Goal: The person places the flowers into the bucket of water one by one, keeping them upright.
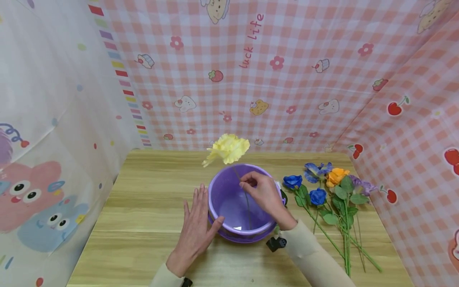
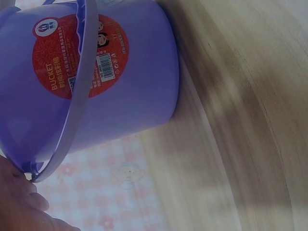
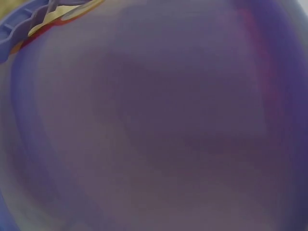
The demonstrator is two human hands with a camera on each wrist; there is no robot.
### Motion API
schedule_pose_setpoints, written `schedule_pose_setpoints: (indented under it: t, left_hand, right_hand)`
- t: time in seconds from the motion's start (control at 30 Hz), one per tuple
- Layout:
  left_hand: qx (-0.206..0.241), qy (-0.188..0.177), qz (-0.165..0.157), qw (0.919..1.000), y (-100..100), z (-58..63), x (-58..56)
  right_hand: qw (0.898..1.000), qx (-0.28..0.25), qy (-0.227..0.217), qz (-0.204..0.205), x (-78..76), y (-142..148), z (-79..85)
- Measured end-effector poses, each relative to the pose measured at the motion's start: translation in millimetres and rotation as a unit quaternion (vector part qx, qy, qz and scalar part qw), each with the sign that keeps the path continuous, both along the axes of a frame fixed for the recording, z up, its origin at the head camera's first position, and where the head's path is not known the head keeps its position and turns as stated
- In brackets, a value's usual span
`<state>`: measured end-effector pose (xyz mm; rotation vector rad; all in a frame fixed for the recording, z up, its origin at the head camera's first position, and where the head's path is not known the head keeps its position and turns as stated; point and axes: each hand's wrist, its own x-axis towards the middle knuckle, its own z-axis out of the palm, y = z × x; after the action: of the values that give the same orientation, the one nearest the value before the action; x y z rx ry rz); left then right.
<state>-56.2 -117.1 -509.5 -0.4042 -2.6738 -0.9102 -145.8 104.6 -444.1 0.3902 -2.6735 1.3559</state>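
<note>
A purple bucket (image 1: 211,191) stands upright on the wooden table, its handle (image 2: 79,91) lowered along the side with the red label. Between thumb and fingers, my right hand (image 1: 263,192) pinches the thin stem of a yellow artificial flower (image 1: 229,149). The stem's lower part reaches down inside the bucket, while the bloom stays above the far rim. Against the bucket's left side rests my left hand (image 1: 193,227), fingers straight; part of it shows at the handle's end in the left wrist view. Blurred purple bucket wall (image 3: 183,110) fills the right wrist view.
Right of the bucket lie several artificial flowers: blue roses (image 1: 318,196), an orange rose (image 1: 337,176), a blue-violet bloom (image 1: 316,172) and a purple one (image 1: 363,185). Their green stems (image 1: 346,247) point toward the front edge. Patterned cloths (image 1: 308,87) hang behind and on both sides.
</note>
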Motion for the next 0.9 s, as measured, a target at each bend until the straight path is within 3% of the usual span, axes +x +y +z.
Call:
schedule_pose_setpoints:
  t: [0.9]
  left_hand:
    - [0.012,0.007,-0.001,0.9999,1,-3.0,-0.9]
  right_hand:
    - [0.994,0.101,-0.012,0.035,-6.7,-19,-7.3]
